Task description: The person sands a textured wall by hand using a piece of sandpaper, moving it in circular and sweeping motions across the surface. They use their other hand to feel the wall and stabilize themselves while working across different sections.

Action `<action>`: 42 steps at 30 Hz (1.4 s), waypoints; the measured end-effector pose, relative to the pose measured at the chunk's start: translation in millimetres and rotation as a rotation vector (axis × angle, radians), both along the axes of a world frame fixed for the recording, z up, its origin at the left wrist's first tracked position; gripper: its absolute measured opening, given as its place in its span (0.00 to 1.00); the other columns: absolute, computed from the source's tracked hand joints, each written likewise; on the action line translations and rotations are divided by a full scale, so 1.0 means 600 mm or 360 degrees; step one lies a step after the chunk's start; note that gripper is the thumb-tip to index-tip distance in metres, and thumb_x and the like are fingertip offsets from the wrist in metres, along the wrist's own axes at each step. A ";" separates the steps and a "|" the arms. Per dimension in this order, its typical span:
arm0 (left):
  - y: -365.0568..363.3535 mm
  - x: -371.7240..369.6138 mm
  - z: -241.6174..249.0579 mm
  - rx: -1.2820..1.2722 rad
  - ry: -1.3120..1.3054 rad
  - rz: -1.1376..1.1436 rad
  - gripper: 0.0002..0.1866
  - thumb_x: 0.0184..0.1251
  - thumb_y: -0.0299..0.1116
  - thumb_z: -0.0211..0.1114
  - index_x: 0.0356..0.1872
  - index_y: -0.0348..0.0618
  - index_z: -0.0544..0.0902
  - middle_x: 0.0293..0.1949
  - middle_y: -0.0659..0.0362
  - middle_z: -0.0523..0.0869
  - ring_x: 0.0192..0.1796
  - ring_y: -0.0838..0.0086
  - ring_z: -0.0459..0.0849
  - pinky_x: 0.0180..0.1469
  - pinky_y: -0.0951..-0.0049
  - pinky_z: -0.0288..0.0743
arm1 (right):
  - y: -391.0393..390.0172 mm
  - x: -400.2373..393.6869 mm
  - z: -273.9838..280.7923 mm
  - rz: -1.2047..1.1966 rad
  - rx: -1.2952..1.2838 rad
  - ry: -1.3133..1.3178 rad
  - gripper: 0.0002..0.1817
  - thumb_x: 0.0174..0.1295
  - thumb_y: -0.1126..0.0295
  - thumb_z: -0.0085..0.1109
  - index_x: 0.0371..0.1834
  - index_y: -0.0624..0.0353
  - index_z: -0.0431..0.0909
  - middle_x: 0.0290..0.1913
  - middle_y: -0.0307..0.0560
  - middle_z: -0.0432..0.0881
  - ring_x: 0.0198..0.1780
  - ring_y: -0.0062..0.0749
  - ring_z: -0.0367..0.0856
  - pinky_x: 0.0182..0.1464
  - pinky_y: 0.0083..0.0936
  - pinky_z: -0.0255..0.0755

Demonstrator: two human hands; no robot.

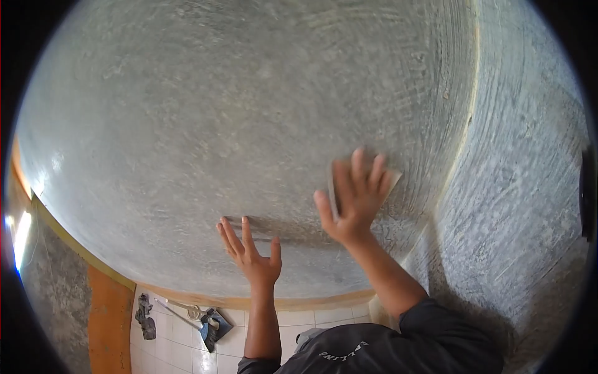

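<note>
All fingers (247,233) are wide: our right hand (356,206) presses a sheet (395,179) to the wall (218,112), left hand (254,262) is empty; we seem mid-rubbing, next stroke wants even pressure.

I watch through one camera worn on the person's head, facing forward and down. Its wide, rounded view meets the grey wall (237,124) at close range, with the hands (254,264) before it and a dark shirt (411,344) nearest to me. Tiled floor (168,346) lies farther off, left; the adjoining wall (520,187) fills the right.
</note>
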State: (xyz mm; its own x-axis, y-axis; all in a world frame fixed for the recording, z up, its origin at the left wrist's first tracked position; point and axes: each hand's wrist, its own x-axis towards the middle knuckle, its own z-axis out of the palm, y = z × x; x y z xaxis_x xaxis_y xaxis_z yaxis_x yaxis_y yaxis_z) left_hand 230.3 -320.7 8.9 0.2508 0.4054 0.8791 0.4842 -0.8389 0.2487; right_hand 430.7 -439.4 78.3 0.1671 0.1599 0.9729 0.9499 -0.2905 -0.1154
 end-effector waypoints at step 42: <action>0.284 -0.271 -0.047 -0.0008 -0.0039 0.0070 0.44 0.67 0.47 0.72 0.82 0.52 0.63 0.85 0.40 0.49 0.86 0.38 0.44 0.80 0.33 0.47 | 0.119 -0.148 -0.398 -0.0227 -0.0297 0.0066 0.34 0.72 0.40 0.52 0.78 0.38 0.68 0.82 0.53 0.58 0.84 0.61 0.47 0.77 0.69 0.39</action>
State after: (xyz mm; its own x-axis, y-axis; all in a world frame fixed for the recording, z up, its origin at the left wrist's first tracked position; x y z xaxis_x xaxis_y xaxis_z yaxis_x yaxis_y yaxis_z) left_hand 67.5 -150.4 -19.2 0.2110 0.4198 0.8828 0.5141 -0.8157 0.2650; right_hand 341.9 -368.3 -160.7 0.2402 0.3082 0.9205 0.8933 -0.4412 -0.0853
